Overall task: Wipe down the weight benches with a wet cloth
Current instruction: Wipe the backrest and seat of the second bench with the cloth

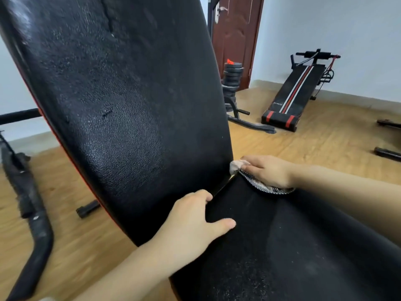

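Weight bench [195,148] fills near view, standing on wooden floor [303,144]. Seat [293,257] low and closest, backrest [130,94] tilted up ahead. Left hand [195,218] grips seat's left edge by gap under backrest: thumb on top, fingers curled over. Right hand [267,170], fingers bent, holds cloth [235,166] down on seat's right edge, beside same gap. Beyond: stacked weight plates [232,77], striped sit-up bench [293,94] near wall, brown door [234,29].

view: head, one wide-angle camera worn on the person's head | facing: forward and down | range: very near the black backrest [121,105], which fills the left half of the frame, with the seat surface [282,246] right beneath the lens | far field: door [236,40] and sit-up bench [297,94] well off across the wooden floor [314,144]
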